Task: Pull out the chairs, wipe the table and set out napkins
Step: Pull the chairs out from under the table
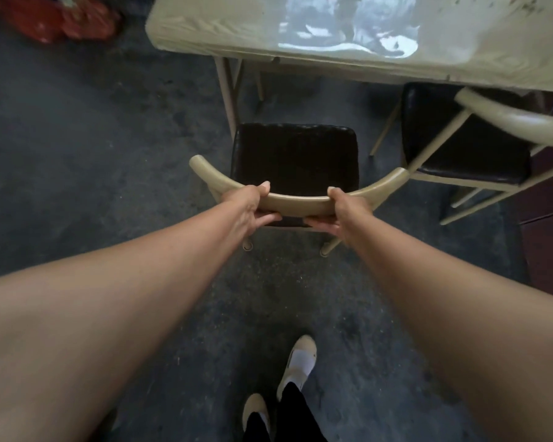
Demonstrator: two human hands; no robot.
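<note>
— Where is the chair (pixel 292 161) standing?

— On the floor (pixel 93 138) in front of the table (pixel 221 27), at its near-left corner. The whole seat is out from under the table's near edge, and the seat's front edge sits close to the table's near-left leg (pixel 229 94).

— What does the chair look like?

— It has a square, padded seat in glossy black with slightly wrinkled edges. Across the back runs a curved beige backrest rail (pixel 300 204) with both ends sweeping toward the table. The legs are thin and beige, with small round feet.

— And the hands?

— Both grasp that rail near its middle. The left hand (pixel 253 205) has its thumb hooked over the top and its fingers curled underneath. The right hand (pixel 339 212) holds it the same way, just beside the left, with a short bare stretch of rail between them. Both arms are stretched out toward the table.

— Is anything else near the table?

— A second chair (pixel 460 148) of the same kind stands at the table's near-right side, turned at an angle, with the far part of its black seat under the table's edge. The tabletop is pale with a wood grain, shiny enough to carry a bright reflection, and has dark specks at its far-right corner. A red bag (pixel 61 17) lies on the dark, mottled floor off the table's left end. The person's light shoes (pixel 299 362) are well back from the table.
</note>
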